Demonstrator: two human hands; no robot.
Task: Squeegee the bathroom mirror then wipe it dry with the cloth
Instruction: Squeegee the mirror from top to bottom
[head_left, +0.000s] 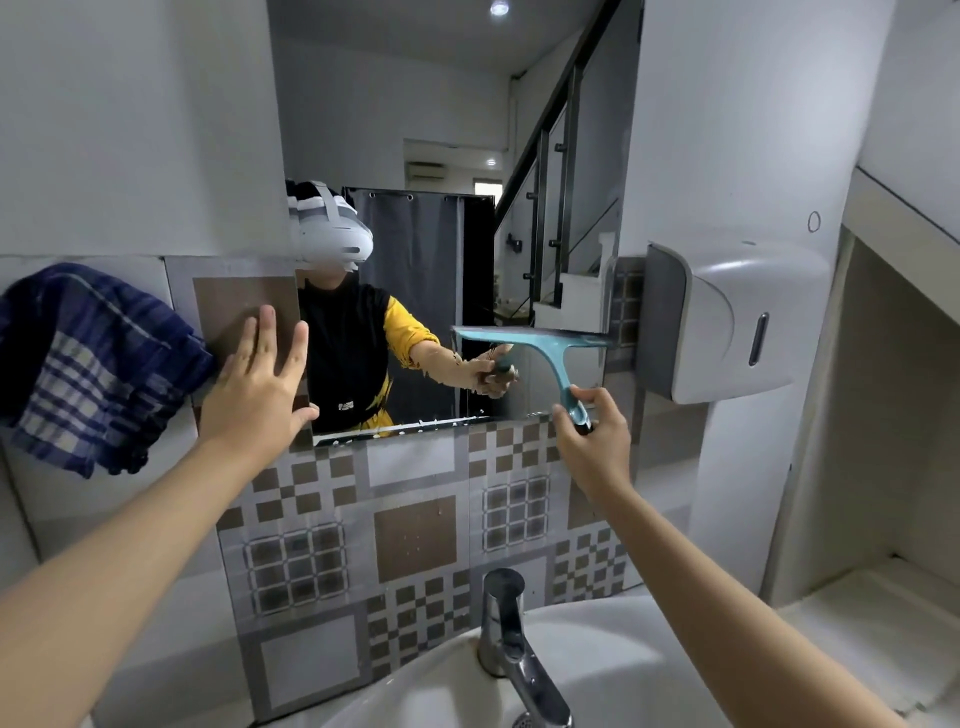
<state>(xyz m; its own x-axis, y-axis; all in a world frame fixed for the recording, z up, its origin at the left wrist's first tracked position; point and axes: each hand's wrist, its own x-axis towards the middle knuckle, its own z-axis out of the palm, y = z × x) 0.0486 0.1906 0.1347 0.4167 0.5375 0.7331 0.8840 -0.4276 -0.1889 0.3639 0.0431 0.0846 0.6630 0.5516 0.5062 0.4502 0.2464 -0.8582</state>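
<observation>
The wall mirror (447, 130) hangs above the patterned tiles. A teal squeegee (540, 345) lies with its blade flat against the lower right part of the glass. My right hand (589, 441) grips its handle from below. My left hand (260, 384) is spread flat, fingers apart, on the tiled wall at the mirror's lower left edge and holds nothing. A blue checked cloth (83, 364) hangs on the wall to the left of that hand, touching it or nearly so. Water droplets sit along the mirror's bottom edge.
A white paper-towel dispenser (727, 322) juts out from the wall right beside the mirror. Below are a white basin (613, 670) and a chrome tap (509, 639). A recessed white ledge (857, 603) lies at the right.
</observation>
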